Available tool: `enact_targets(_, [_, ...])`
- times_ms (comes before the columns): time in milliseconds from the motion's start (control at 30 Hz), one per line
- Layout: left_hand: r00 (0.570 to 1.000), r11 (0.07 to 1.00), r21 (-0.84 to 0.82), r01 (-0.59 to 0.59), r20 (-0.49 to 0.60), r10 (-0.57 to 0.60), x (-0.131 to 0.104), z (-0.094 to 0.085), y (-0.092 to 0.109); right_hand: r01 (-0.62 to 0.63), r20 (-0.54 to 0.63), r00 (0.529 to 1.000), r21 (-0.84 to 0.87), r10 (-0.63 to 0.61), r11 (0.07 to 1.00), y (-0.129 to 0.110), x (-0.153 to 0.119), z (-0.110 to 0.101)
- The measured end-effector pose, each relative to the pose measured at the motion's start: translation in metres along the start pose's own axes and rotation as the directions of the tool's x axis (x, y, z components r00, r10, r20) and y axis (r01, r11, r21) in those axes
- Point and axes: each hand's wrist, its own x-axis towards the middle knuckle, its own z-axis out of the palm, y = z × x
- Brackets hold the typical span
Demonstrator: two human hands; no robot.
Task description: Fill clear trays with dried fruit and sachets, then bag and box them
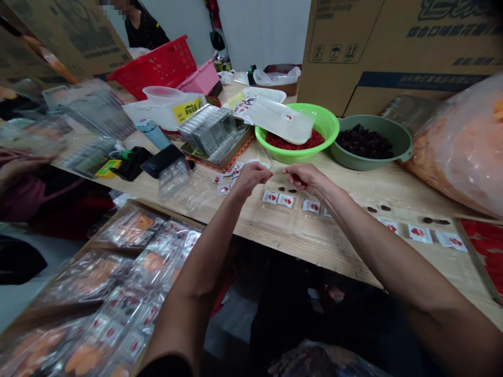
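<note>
My left hand [254,177] is closed in a pinch above the table, just in front of the bright green bowl [329,125]. Something small and reddish may be at its fingertips, too small to name. Facing it, my right hand [305,178] has its fingers curled and pinched, and I cannot make out what they hold. Below the hands lie clear plastic trays [275,214] with small white sachets printed in red [285,200] and small dark dried pieces [293,191]. More loose sachets [223,189] lie beside my left hand.
A dull green bowl [367,163] holds dark dried pieces. At right are a big bag of orange pieces [463,141] and a tray of red pieces [485,246]. Clear boxes [210,131], a phone [162,161] and a carton of filled packs [98,277] are leftward. Another person's arm [23,165] is far left.
</note>
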Motion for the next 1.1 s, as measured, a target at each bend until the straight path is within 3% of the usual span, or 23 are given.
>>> enact_targets(100, [0.999,0.992,0.114,0.051,0.010,-0.052,0.009,-0.004,-0.010,-0.028,-0.036,0.999,0.003,0.028,1.000,0.000,0.000,-0.007])
enact_targets(200, [0.999,0.943,0.328,0.047,-0.004,-0.048,0.018,0.002,-0.020,-0.023,-0.015,1.000,0.003,0.023,1.000,0.002,-0.001,-0.006])
enact_targets(433, [0.998,0.665,0.745,-0.058,0.045,0.037,0.018,0.012,-0.026,0.028,-0.040,0.999,-0.165,-0.035,0.986,0.008,0.002,0.003])
enact_targets(500, [0.994,0.655,0.751,-0.090,0.029,0.103,0.015,0.013,-0.024,0.046,-0.069,0.996,-0.162,-0.058,0.986,0.009,0.003,0.006])
enact_targets(600, [0.981,0.823,0.544,-0.164,0.007,0.192,0.009,0.019,-0.022,0.079,-0.080,0.993,-0.083,-0.086,0.993,0.012,0.005,0.012])
enact_targets(700, [0.989,0.976,0.164,-0.141,0.058,0.133,0.005,0.025,-0.016,0.125,-0.044,0.991,-0.035,-0.126,0.992,0.012,0.006,0.019])
enact_targets(800, [0.994,0.998,0.006,-0.062,0.085,0.062,0.005,0.021,-0.009,0.140,-0.011,0.990,-0.057,-0.140,0.989,0.010,0.005,0.021])
enact_targets(867, [0.995,0.999,0.036,-0.030,0.100,0.026,0.008,0.012,-0.008,0.083,-0.004,0.997,-0.056,-0.083,0.995,0.007,0.005,0.017])
enact_targets(933, [0.995,0.985,0.173,-0.020,0.102,0.002,0.011,0.001,-0.013,-0.026,-0.033,0.999,-0.051,0.025,0.998,0.004,0.004,0.009])
enact_targets(1000, [0.994,0.926,0.374,-0.049,0.107,0.009,0.014,-0.006,-0.021,-0.108,-0.077,0.992,-0.057,0.103,0.993,0.002,0.004,0.001])
enact_targets(1100, [0.989,0.796,0.595,-0.109,0.145,0.028,0.016,-0.007,-0.033,-0.121,-0.092,0.989,-0.100,0.111,0.988,0.002,0.003,-0.006])
